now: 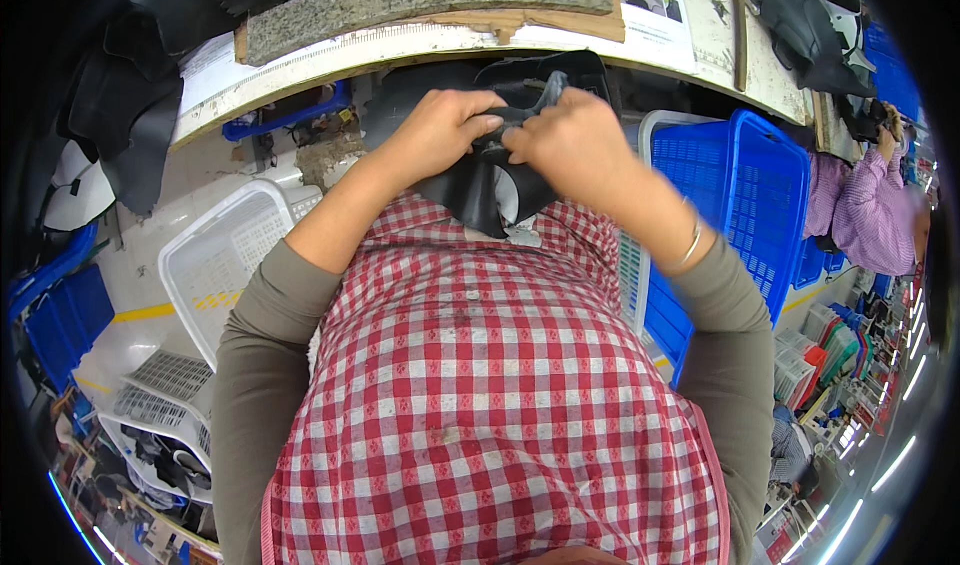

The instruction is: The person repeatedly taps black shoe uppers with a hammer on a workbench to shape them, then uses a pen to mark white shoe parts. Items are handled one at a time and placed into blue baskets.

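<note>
A floppy black leather piece [465, 190] hangs over my lap, just below the table's front edge. My left hand [440, 133] is closed on its upper part, thumb and fingers pinched together. Close beside it, my right hand [575, 145] is slightly blurred and gripped round the same leather. A grey strip of its edge [555, 87] sticks up above the right fist. White material shows at the leather's lower right. Whether anything small is hidden inside the fingers cannot be seen.
A speckled stone slab [430, 7] lies on the white worktable [225, 100]. Black leather pieces [150, 115] drape off its left end, and more [800, 35] lie at the right. A white basket [185, 255] stands left, a blue crate [770, 195] right. Another person [875, 215] works at far right.
</note>
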`<control>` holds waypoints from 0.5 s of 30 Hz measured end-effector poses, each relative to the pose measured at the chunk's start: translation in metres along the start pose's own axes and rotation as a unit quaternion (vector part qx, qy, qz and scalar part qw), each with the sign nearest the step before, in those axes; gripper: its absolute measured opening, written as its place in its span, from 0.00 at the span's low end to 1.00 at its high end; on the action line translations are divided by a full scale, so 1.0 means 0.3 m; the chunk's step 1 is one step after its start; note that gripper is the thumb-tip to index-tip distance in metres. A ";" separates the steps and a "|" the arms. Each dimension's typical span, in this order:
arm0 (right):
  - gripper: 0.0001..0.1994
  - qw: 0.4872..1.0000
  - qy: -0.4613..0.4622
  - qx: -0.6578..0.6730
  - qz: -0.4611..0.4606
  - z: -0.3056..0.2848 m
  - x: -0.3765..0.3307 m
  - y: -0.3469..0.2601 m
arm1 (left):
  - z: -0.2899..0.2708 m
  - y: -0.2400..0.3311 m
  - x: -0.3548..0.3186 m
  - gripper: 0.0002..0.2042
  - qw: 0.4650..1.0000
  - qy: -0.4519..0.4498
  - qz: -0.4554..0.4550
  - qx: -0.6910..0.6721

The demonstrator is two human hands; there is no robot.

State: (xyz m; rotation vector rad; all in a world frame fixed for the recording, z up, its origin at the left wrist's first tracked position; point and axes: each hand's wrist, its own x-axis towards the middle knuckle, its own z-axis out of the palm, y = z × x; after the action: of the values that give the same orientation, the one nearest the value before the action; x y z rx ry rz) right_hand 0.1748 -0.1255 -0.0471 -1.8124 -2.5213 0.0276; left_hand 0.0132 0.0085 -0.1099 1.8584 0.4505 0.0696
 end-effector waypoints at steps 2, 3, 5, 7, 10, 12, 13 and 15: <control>0.01 0.994 0.090 -0.054 0.012 0.007 -0.024 -0.086 | 0.003 0.000 0.019 0.11 0.997 0.020 0.003 0.071; 0.02 0.990 0.129 -0.040 0.052 0.010 -0.039 -0.100 | -0.010 0.003 0.025 0.11 0.999 -0.026 -0.039 0.019; 0.04 0.985 0.147 0.007 0.091 0.020 -0.064 -0.103 | -0.046 0.010 0.022 0.11 0.989 -0.062 -0.079 -0.106; 0.07 0.979 0.140 0.068 0.128 0.022 -0.083 -0.066 | -0.079 0.013 0.003 0.10 0.966 -0.094 -0.105 -0.217; 0.10 0.963 0.094 0.190 0.166 0.017 -0.080 0.011 | -0.086 0.008 -0.040 0.12 0.957 -0.071 -0.096 -0.264; 0.12 0.959 0.074 0.212 0.172 0.005 -0.076 0.039 | -0.066 0.002 -0.070 0.14 0.956 -0.036 -0.063 -0.285; 0.12 0.960 0.064 0.208 0.177 -0.001 -0.071 0.046 | -0.052 0.002 -0.084 0.14 0.960 -0.014 -0.052 -0.276; 0.13 0.962 0.058 0.204 0.169 -0.008 -0.061 0.047 | -0.028 0.002 -0.103 0.14 0.964 0.021 0.001 -0.266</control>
State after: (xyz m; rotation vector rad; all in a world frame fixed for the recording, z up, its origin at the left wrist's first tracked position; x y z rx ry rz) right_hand 0.1940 -0.1384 -0.0455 -1.9622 -1.9191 0.4049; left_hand -0.0175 0.0053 -0.1011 1.3306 0.4106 0.2122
